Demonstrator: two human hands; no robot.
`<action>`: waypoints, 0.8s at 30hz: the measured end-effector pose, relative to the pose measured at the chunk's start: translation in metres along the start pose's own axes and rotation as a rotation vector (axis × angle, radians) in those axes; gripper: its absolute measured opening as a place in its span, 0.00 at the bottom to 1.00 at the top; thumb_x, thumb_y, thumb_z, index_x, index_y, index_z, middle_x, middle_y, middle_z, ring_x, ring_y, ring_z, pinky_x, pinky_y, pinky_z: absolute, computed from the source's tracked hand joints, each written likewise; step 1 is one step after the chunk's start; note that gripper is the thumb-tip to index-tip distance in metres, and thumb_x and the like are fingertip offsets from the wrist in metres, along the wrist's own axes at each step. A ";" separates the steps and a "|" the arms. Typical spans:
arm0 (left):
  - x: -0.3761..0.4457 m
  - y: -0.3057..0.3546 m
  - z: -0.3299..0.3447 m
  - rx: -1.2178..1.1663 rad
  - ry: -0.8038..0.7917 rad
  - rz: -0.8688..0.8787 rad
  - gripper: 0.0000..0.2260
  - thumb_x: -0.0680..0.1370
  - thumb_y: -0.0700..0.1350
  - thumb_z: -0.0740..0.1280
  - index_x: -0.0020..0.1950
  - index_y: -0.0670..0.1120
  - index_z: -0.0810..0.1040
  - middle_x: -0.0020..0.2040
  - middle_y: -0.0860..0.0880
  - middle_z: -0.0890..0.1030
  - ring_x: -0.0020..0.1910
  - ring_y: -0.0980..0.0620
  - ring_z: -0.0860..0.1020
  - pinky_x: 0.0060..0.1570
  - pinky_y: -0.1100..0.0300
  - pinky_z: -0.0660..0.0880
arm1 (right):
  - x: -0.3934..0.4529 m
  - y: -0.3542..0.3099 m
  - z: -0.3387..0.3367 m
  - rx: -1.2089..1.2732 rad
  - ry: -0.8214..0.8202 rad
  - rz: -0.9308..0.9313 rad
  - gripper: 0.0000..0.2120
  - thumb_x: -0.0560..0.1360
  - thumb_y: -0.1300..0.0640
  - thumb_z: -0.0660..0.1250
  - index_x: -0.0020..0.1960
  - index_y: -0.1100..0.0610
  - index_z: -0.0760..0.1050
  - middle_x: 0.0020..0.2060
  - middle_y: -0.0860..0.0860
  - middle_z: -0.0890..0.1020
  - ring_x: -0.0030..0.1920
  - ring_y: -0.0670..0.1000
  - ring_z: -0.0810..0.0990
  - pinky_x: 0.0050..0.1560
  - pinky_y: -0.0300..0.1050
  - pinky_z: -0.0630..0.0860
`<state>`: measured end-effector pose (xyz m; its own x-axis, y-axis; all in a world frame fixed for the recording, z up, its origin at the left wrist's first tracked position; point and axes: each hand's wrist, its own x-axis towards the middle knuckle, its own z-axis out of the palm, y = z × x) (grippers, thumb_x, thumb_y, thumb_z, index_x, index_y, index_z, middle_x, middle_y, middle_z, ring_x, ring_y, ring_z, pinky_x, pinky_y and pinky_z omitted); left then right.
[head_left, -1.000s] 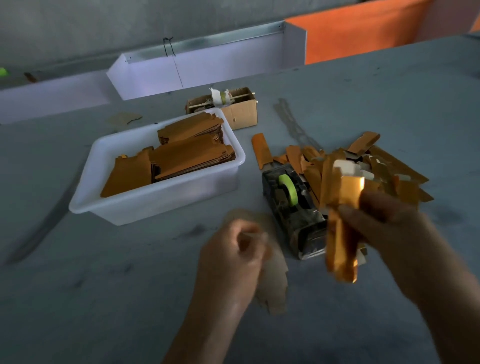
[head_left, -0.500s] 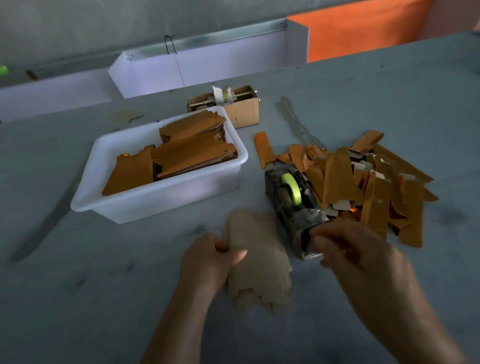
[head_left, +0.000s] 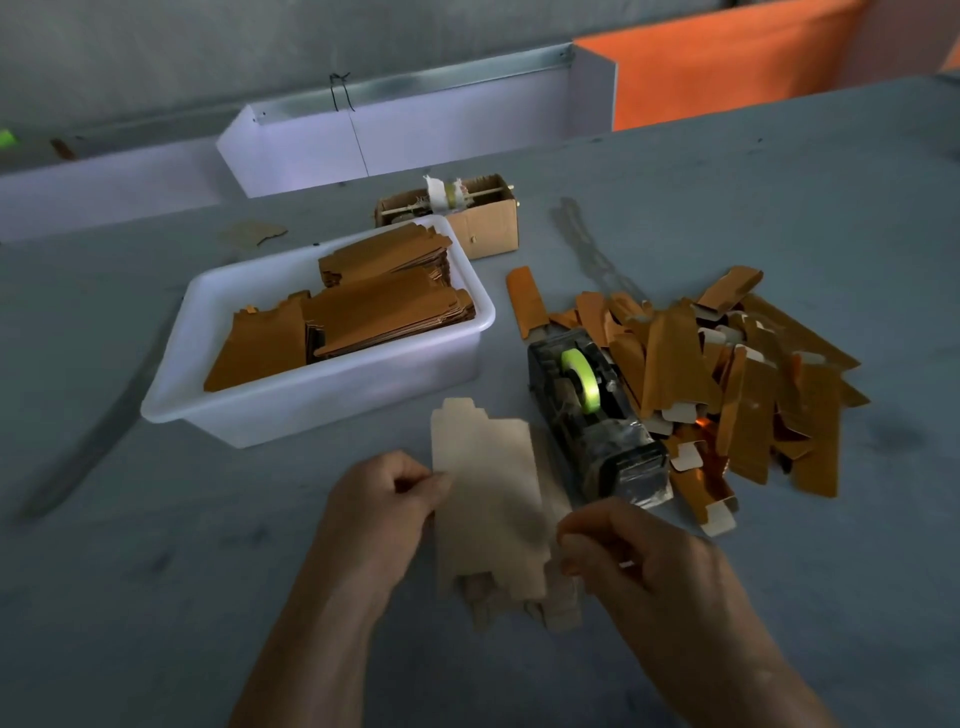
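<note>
Change, right hand: a second ago the right hand (head_left: 639, 551) held a gold folded piece up in the air. Half a second ago it was at the near end of the tape dispenser (head_left: 587, 415). It now sits nearer the person, beside the card.
Change, left hand: the left hand (head_left: 384, 499) has stayed on the card's left side throughout.
Change, card: the flat beige card blank (head_left: 488, 499) looks slightly raised and shows more plainly than before.
Left hand: thumb and forefinger pinch the blank's left edge, and the other fingers are curled under.
Right hand: the fingers are curled, with the thumb and fingertips drawn together right at the blank's right edge. Whether they pinch tape or the card itself cannot be told.
Card position: between the two hands, above the grey table (head_left: 156, 597), just in front of the dispenser and the white tub (head_left: 322, 410).
Dispenser: it carries a green tape roll (head_left: 582, 376).
Tub: it holds stacks of brown blanks (head_left: 384, 312).
Right of dispenser: a heap of gold folded pieces (head_left: 737, 374) touches its side.
</note>
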<state>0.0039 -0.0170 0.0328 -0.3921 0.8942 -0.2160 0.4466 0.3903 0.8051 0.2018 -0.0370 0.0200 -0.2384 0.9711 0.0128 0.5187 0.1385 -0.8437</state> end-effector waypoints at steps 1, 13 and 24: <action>-0.004 0.004 -0.003 -0.109 -0.048 -0.017 0.07 0.75 0.42 0.70 0.39 0.41 0.81 0.38 0.42 0.84 0.42 0.43 0.82 0.50 0.47 0.78 | 0.001 -0.001 0.000 0.029 0.014 0.029 0.03 0.75 0.51 0.65 0.47 0.42 0.74 0.40 0.41 0.81 0.44 0.34 0.78 0.43 0.26 0.74; -0.018 0.012 0.005 -0.423 -0.271 -0.026 0.12 0.72 0.48 0.70 0.47 0.39 0.81 0.46 0.39 0.84 0.45 0.43 0.82 0.55 0.43 0.77 | 0.012 0.005 0.018 0.508 0.093 0.328 0.07 0.70 0.54 0.71 0.48 0.51 0.78 0.37 0.48 0.84 0.40 0.46 0.82 0.41 0.42 0.79; -0.027 0.020 0.034 -0.362 -0.214 0.039 0.12 0.70 0.42 0.75 0.51 0.49 0.81 0.42 0.53 0.86 0.41 0.57 0.83 0.36 0.67 0.75 | 0.006 0.007 0.014 0.447 0.144 0.224 0.02 0.71 0.54 0.70 0.40 0.49 0.79 0.33 0.43 0.82 0.36 0.42 0.80 0.34 0.35 0.76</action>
<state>0.0507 -0.0255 0.0362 -0.1875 0.9469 -0.2610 0.1313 0.2875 0.9487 0.1927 -0.0329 0.0064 -0.0302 0.9886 -0.1474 0.1355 -0.1421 -0.9805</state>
